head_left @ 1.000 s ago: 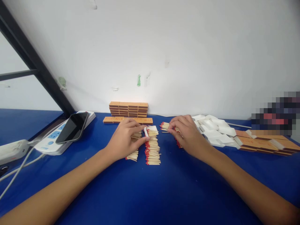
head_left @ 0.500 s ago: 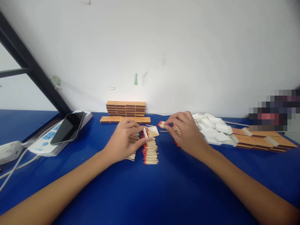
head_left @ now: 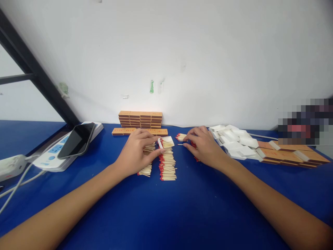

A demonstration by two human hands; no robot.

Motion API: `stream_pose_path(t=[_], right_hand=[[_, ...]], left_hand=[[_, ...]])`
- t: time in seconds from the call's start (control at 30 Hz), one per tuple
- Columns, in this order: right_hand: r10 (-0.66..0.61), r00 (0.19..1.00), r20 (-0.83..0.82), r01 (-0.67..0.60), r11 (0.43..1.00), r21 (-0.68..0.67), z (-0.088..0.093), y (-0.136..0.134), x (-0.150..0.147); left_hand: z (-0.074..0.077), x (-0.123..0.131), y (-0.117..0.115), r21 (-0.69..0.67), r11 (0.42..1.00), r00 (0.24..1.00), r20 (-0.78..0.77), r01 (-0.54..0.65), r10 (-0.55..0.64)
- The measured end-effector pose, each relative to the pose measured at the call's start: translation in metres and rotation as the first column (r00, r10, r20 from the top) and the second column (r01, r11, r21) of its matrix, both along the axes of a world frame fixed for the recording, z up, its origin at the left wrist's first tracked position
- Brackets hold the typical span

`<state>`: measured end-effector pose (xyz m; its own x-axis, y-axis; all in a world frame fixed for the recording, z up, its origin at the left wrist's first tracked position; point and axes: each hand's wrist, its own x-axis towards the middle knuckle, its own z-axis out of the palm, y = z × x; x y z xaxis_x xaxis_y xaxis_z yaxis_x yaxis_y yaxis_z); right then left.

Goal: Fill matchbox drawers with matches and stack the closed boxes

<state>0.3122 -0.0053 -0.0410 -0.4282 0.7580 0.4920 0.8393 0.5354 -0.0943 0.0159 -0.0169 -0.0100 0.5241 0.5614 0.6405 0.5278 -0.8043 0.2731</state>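
Observation:
My left hand (head_left: 139,149) grips a white matchbox tray (head_left: 169,141) by its left end, between thumb and fingers. Some matches lie inside the tray. Below it runs a column of red-tipped matches (head_left: 168,168); a second match pile (head_left: 147,161) is partly under my left hand. My right hand (head_left: 205,146) is at the right, thumb and fingertips nearly together beside a single match (head_left: 180,144); whether they grip it is unclear. A small bunch of matches (head_left: 181,137) lies just left of its fingers, and more matches show partly beneath the hand.
Stacked matchboxes (head_left: 140,119) stand by the wall behind a row of boxes (head_left: 119,131). White trays (head_left: 234,140) and orange box sleeves (head_left: 281,155) are heaped right. A phone (head_left: 76,140) rests on a power strip (head_left: 52,161) at left.
My right hand has shifted slightly, its fingertips now lower beside the single match. The tray in my left hand has moved slightly up and left. The view has shifted a little.

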Motion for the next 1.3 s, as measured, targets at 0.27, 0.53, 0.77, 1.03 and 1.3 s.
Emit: stream_pose_path(t=[0.27,0.53,0.77,1.03,1.3], right_hand=[[0.028,0.999,-0.046,-0.031,0.997,-0.07,-0.003,0.001,-0.001],[0.067,0.988,-0.143,-0.078,0.994,-0.073,0.008,-0.006,-0.008],[0.129,0.957,-0.258,-0.111,0.99,0.083,0.035,-0.038,-0.047],[0.126,0.962,-0.243,-0.105,0.99,0.099,0.034,-0.035,-0.046],[-0.026,0.997,-0.076,0.027,1.0,0.014,0.002,0.001,-0.006]], left_hand=[[0.0,-0.001,-0.001,0.002,1.0,1.0,-0.026,-0.011,0.011],[-0.001,0.001,-0.001,-0.022,1.0,1.0,-0.028,-0.009,0.008],[-0.001,0.003,-0.007,-0.055,0.997,0.998,-0.034,0.053,-0.055],[-0.002,0.003,-0.009,-0.051,0.996,0.996,-0.042,0.071,-0.073],[-0.003,0.0,-0.001,-0.008,1.0,0.999,-0.026,-0.028,0.027]])
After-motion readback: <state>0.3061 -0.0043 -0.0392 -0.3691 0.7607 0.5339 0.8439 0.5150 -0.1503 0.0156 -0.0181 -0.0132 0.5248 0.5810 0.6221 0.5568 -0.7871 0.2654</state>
